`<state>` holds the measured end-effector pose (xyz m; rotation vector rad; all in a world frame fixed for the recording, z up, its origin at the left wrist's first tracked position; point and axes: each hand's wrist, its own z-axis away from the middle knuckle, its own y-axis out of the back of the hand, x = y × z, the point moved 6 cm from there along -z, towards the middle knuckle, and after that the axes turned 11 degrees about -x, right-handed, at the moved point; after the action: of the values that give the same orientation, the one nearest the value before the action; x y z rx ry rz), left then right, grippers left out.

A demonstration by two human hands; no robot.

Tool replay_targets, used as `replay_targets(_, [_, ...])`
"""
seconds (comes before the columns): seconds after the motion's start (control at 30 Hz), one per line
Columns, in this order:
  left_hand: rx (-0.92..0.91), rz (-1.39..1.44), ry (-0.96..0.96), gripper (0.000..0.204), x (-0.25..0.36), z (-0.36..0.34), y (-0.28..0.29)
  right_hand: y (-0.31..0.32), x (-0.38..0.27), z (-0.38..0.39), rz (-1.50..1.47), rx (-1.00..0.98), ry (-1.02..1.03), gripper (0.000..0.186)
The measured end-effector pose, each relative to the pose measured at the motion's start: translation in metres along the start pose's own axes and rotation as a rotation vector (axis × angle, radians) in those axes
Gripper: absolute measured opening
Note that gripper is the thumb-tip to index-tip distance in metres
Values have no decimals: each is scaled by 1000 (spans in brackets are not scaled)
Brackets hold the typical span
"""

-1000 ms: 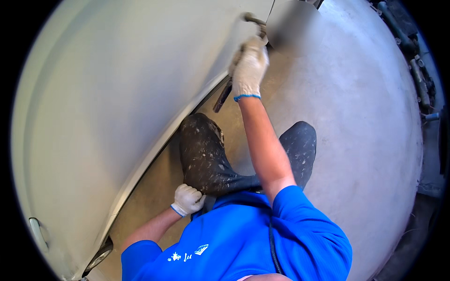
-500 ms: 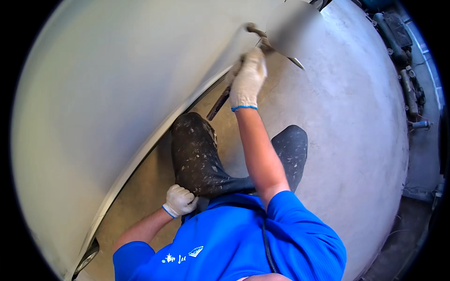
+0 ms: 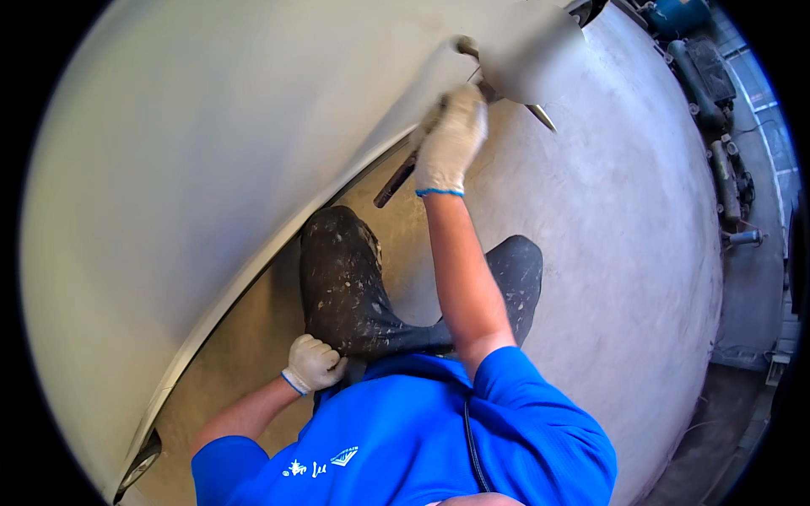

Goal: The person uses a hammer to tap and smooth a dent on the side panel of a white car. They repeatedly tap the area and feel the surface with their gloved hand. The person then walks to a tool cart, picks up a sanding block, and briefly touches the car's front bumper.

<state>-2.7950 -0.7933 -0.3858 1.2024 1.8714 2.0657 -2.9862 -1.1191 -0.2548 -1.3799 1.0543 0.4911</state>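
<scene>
My right hand [image 3: 453, 139], in a white knit glove with a blue cuff, is wrapped round the handle of a hammer [image 3: 396, 184]. Its dark handle sticks out below the fist. On the far side the head shows a rounded end and a tapered, pointed end; a grey blur hides its middle. The head is close to a large pale car body panel [image 3: 211, 152]; whether they touch I cannot tell. My left hand [image 3: 314, 363], gloved alike, is closed in a fist against the top of my left thigh, with nothing showing in it.
The panel's lower edge [image 3: 245, 291] runs diagonally beside my left knee. Wheels show at the lower left [image 3: 142, 462] and at the top [image 3: 589, 12]. Grey concrete floor [image 3: 624, 253] spreads to the right. Dark cylindrical equipment [image 3: 700, 80] stands along the far right.
The hammer and my right hand have shifted slightly to the right, with the grip kept. My left fist stays at my thigh. The whole view has turned a little.
</scene>
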Motion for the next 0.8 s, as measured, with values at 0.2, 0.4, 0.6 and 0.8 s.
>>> replay_targets(0.2, [13, 11, -2, 36, 3, -3, 2, -14, 0, -13, 74, -80, -50, 37])
replay_targets(0.4, [0, 11, -8, 37, 3, -10, 1, -8, -5, -19, -93, -65, 15, 36])
replay_targets(0.6, [-15, 8, 25, 37, 8, -8, 5, 27, -25, -19, -231, 32, 39, 33])
replay_targets(0.8, [-372, -51, 27, 33, 14, -24, 15, 14, 6, -27, 78, -120, -46, 34])
